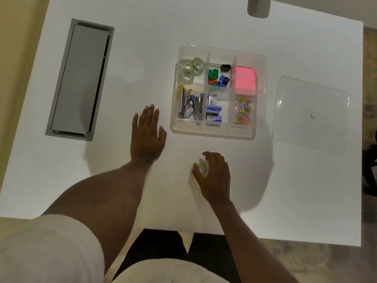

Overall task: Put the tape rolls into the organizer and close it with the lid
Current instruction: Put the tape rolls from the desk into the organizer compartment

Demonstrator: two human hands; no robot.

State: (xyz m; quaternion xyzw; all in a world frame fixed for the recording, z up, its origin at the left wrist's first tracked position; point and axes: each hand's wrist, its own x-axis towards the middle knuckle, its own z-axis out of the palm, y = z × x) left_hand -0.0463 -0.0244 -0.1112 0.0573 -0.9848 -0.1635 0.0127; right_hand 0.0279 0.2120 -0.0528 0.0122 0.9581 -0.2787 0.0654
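At the near edge of the white table [285, 201], the right hand [214, 176] curls over a clear tape roll [201, 167]. The fingers and thumb wrap around the roll and grip it. The roll is close to the table top, but I cannot tell if it touches. It is in front of the organizer and apart from it.

A little farther and to the left, the left hand [147, 133] lies flat on the table. Its palm is down, its fingers are spread, and it holds nothing. It is just beside the near left corner of the organizer.

The organizer [212, 133] is a clear box with six parts inside. In the near row, the left part holds staplers or staple tools [189, 106], the middle part holds small blue boxes [213, 112], and the right part holds bright paper clips [243, 111]. In the far row, the left part holds three clear tape rolls [190, 69]. The middle part holds small green, blue, red and black things [218, 75]. The right part holds a pink pad of paper [245, 77].

The clear lid [310, 111] lies flat on the table to the right of the organizer, not touching it. The organizer is open on top.

On the far left, a long grey panel [79, 80] is set into the table.
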